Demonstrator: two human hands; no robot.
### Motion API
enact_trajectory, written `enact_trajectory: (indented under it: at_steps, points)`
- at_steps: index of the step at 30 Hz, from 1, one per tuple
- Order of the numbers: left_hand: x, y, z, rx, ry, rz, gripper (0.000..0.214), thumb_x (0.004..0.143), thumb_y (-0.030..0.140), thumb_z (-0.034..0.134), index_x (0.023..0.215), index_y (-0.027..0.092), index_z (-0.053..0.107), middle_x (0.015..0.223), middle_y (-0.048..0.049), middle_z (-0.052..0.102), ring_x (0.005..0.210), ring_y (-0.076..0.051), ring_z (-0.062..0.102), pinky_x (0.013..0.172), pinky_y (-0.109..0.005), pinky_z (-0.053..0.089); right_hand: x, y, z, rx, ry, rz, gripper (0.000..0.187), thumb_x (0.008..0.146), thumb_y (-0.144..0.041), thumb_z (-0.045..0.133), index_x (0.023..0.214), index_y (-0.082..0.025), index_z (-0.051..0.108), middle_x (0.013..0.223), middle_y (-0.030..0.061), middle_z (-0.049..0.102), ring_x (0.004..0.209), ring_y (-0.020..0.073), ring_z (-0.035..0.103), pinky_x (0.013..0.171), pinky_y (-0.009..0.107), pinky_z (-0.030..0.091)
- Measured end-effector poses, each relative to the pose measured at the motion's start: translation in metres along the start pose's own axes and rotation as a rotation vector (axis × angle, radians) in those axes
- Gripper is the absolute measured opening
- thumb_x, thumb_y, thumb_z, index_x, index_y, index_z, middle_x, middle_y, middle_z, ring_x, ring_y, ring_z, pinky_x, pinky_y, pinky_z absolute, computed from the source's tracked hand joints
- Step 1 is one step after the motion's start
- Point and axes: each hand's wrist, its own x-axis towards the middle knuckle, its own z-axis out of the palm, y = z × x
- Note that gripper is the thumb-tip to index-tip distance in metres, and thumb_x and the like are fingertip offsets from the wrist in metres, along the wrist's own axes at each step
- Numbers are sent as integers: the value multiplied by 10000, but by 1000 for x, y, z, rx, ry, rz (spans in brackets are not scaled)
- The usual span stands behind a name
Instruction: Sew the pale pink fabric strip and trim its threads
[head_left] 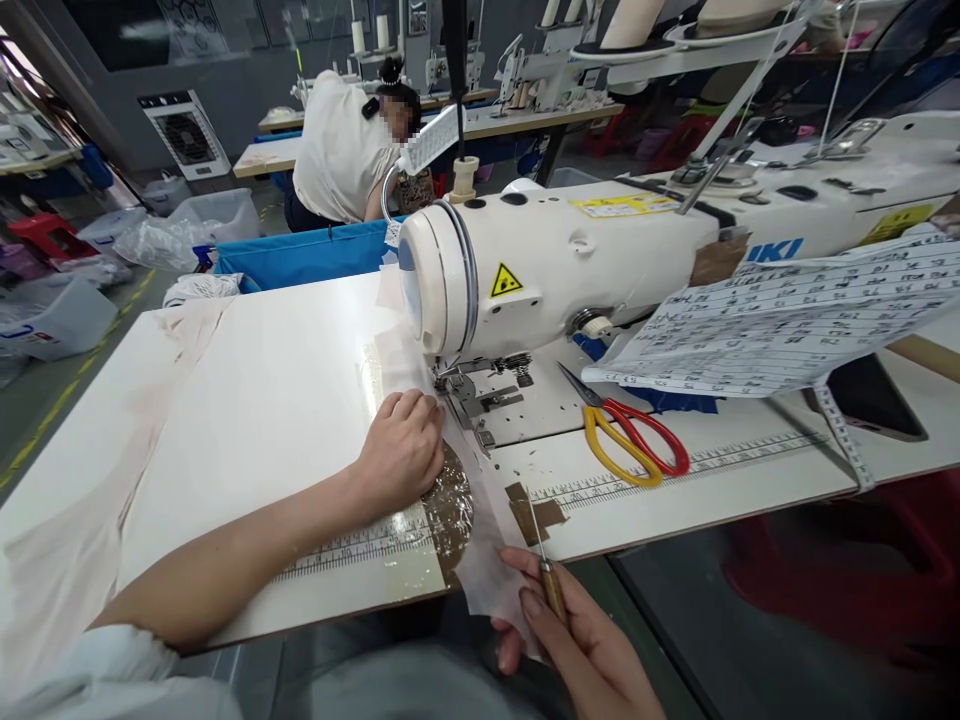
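Observation:
My left hand [403, 447] rests with curled fingers on a strip of thin white fabric [480, 520], pressing it to the table just left of the presser foot [469, 395] of a white sewing machine [555, 265]. My right hand [577, 640] is at the table's front edge. It pinches the near end of the fabric and holds a slim awl [544, 560] with a wooden handle, its metal tip pointing up toward the table.
Red and yellow scissors [630, 435] lie right of the needle plate. A printed paper sheet [787, 320] hangs off the machine. A measuring tape [844, 435] and a dark phone [870, 400] lie at right. Another person [341, 145] sits behind a blue bin [300, 255].

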Motion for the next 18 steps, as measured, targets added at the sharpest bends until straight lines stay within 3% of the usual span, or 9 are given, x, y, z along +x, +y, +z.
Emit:
enact_trajectory:
  at_steps: [11, 18]
  points:
    - [6, -13, 7, -8, 5, -15, 415, 971, 283, 348, 1279, 99, 557, 1324, -123, 572, 1288, -277, 428, 1122, -476, 271, 3, -11, 9, 62, -39, 9, 463, 798, -502, 710, 1111, -169, 635, 706, 24, 687, 588, 174, 641, 642, 303, 505]
    - [5, -7, 3, -23, 39, 27, 383, 939, 254, 401, 1230, 90, 588, 1230, -136, 601, 1212, -287, 474, 1104, -495, 306, 3, -20, 15, 174, -93, 112, 389, 813, -428, 709, 1108, -180, 655, 737, 29, 700, 652, 191, 680, 682, 305, 523]
